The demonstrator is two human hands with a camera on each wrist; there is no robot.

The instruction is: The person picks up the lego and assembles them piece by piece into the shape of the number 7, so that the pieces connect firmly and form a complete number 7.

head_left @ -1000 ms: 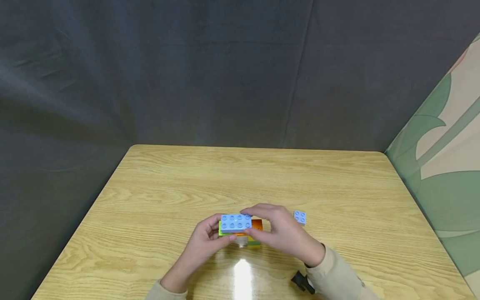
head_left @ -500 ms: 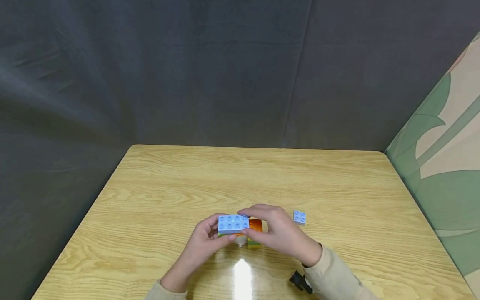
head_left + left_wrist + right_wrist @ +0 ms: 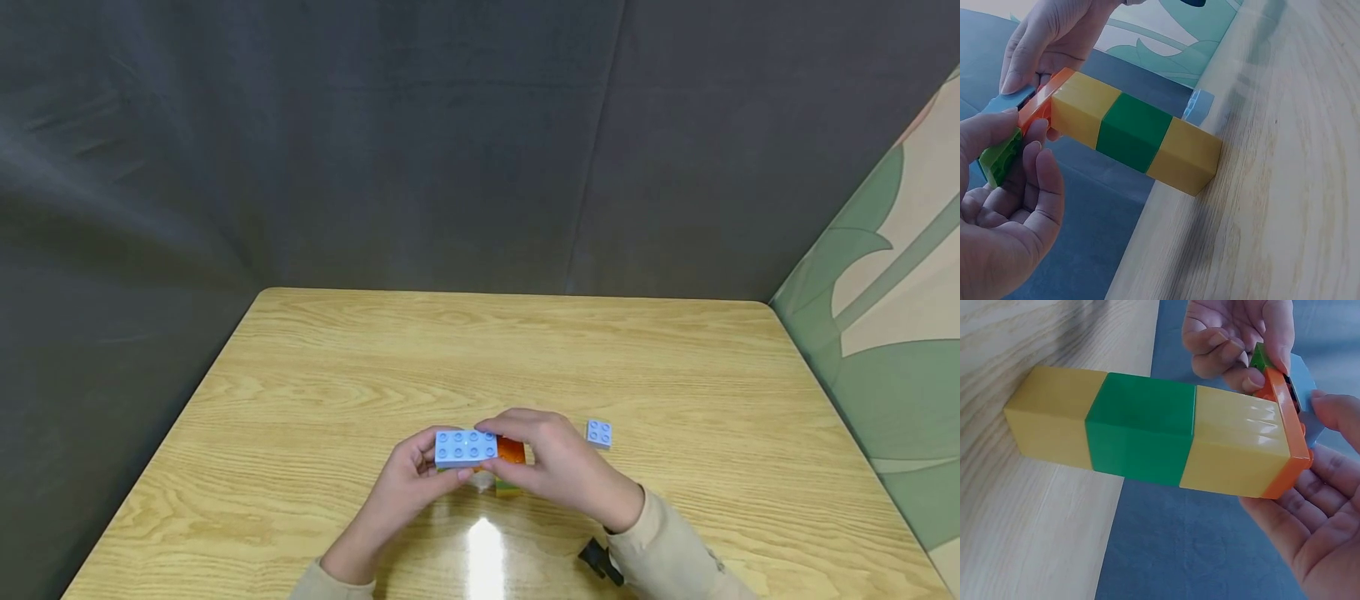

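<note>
My right hand (image 3: 558,458) pinches a long light-blue toy brick (image 3: 460,450) between thumb and fingers. Just beneath it lies an orange brick (image 3: 1288,422); a dark gap shows between the two in the right wrist view. The orange brick tops an upright tower, made of a yellow block (image 3: 1235,437), a green block (image 3: 1141,419) and another yellow block (image 3: 1054,415) at the bottom. A light-green brick (image 3: 999,156) hangs at the orange brick's left end. My left hand (image 3: 405,479) grips this light-green brick, its thumb close to the orange edge and its fingers curled underneath.
A small light-blue brick (image 3: 599,433) lies on the wooden table (image 3: 337,358), right of the tower and beyond my right hand. Dark cloth (image 3: 450,167) hangs behind the table. Patterned cloth (image 3: 892,400) borders its right side.
My right hand has shifted the long light-blue brick slightly left over the orange one, uncovering more orange at the right. The left hand stays almost still.
</note>
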